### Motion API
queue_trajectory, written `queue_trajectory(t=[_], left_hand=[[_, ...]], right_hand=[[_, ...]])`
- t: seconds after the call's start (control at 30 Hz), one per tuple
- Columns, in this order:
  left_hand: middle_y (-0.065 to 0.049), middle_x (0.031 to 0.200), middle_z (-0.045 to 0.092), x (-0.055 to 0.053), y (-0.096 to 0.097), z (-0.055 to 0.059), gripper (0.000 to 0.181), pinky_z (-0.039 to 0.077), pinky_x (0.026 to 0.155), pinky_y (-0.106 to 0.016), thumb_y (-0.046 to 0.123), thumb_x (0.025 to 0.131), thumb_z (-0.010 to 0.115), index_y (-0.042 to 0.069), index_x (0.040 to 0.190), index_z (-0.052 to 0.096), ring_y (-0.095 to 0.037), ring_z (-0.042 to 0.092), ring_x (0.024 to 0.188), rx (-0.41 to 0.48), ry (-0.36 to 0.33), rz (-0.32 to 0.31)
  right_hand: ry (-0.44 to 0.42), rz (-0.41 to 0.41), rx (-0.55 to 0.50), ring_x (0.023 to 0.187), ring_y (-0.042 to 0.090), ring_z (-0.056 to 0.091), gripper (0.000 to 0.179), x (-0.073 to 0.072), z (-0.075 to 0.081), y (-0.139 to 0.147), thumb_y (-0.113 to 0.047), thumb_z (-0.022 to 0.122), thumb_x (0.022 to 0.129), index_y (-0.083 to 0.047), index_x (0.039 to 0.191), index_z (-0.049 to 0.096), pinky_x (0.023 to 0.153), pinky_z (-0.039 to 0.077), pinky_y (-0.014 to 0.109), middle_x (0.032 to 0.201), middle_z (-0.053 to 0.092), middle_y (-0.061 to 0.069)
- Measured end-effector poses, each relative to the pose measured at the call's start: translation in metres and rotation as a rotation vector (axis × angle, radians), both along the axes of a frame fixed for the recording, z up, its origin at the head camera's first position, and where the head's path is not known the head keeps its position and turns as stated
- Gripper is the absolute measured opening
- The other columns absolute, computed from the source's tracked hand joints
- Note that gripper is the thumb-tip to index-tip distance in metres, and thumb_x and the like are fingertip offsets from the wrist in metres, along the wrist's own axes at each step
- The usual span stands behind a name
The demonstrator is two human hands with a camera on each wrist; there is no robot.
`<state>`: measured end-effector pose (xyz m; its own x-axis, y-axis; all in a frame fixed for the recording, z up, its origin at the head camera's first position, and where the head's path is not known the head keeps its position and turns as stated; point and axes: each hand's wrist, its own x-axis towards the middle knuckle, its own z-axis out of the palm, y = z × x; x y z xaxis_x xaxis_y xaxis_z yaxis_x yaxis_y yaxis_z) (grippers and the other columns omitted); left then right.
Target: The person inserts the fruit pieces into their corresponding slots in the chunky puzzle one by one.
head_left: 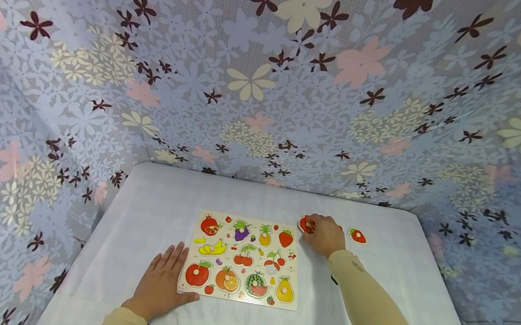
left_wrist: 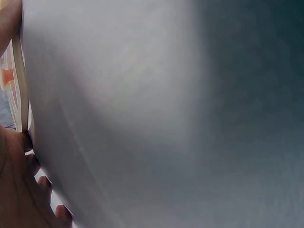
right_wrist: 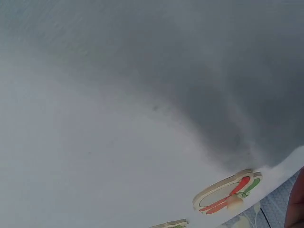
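A wooden fruit puzzle board [head_left: 223,251] lies on the white-covered table. My left hand [head_left: 161,278] rests flat at its lower left corner, fingers straight along the left side and thumb at the front edge. Just off the board's upper right corner, my right hand [head_left: 326,237] pinches a pomegranate puzzle piece [head_left: 306,224] with its fingertips. To the right of that hand lies a strawberry puzzle piece [head_left: 357,235]; another red piece is mostly hidden behind the hand. In the right wrist view, a puzzle piece with red and green print [right_wrist: 228,192] shows low down.
The white cloth [head_left: 158,194] covers the table up to its edges. Floral fabric [head_left: 247,103] rises at the back and on both sides. The board carries grapes [head_left: 241,231], bananas [head_left: 212,248], a watermelon [head_left: 256,284] and other fruits, several with knobs.
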<state>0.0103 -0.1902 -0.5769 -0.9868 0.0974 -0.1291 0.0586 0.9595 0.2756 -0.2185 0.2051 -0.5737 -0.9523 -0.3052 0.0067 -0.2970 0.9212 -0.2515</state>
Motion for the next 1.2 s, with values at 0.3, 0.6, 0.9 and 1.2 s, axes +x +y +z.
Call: queue_trajectory(t=[0.3,0.6,0.9,1.2], left_hand=[[-0.016,0.163,0.022,0.003,-0.003,0.001,0.118,0.017,0.118,-0.057,0.076,0.074,0.067,0.000,0.155,0.030,-0.038,0.020,0.147,0.005,-0.012,0.007],[-0.016,0.163,0.022,0.003,-0.005,-0.003,0.118,0.018,0.118,-0.057,0.078,0.074,0.066,0.001,0.155,0.030,-0.038,0.021,0.147,-0.010,-0.010,0.007],[-0.014,0.164,0.020,0.001,-0.003,-0.007,0.119,0.016,0.118,-0.056,0.079,0.073,0.065,0.003,0.156,0.029,-0.037,0.019,0.148,-0.007,-0.009,0.004],[-0.014,0.164,0.020,0.000,-0.005,-0.008,0.118,0.016,0.118,-0.055,0.079,0.074,0.065,0.002,0.156,0.029,-0.037,0.019,0.148,0.001,0.000,-0.003]], right_hand=[[0.002,0.035,-0.097,0.088,0.024,0.060,0.038,0.003,0.006,-0.025,-0.028,0.083,0.078,-0.013,0.111,0.071,0.071,0.055,0.042,0.104,0.070,0.004],[0.012,0.177,-0.182,0.095,0.018,0.061,0.038,0.016,0.014,-0.082,-0.031,0.083,0.081,-0.017,0.114,0.072,0.076,0.056,0.039,0.109,0.070,-0.001],[-0.036,0.289,-0.196,0.099,0.014,0.060,0.035,0.031,0.022,-0.136,-0.032,0.080,0.084,-0.019,0.115,0.070,0.081,0.055,0.034,0.107,0.068,-0.007],[-0.075,0.356,-0.174,0.098,0.013,0.060,0.035,0.041,0.021,-0.182,-0.034,0.078,0.086,-0.020,0.117,0.071,0.078,0.055,0.033,0.110,0.069,-0.007]])
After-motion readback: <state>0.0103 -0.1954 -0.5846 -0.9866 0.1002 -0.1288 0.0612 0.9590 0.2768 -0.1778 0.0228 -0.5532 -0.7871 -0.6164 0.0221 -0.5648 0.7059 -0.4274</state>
